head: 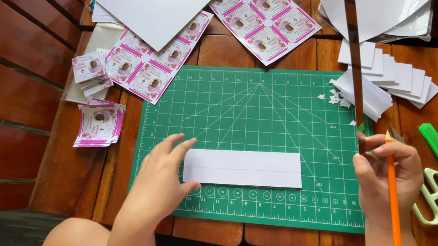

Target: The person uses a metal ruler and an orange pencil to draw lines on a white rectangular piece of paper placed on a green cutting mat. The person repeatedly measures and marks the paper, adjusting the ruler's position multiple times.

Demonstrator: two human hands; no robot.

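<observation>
L hand flat on white paper strip near cutting mat front edge, 1 line drawn, uncut; R hand grips pencil + ruler.

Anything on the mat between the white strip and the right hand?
Head view: only bare green mat between the white strip and right hand.

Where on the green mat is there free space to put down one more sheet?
The upper half of the cutting mat is bare, between the pink sticker sheets and the white paper scraps. Lower down, the left hand presses the white strip. The right edge is crowded by the right hand.
</observation>
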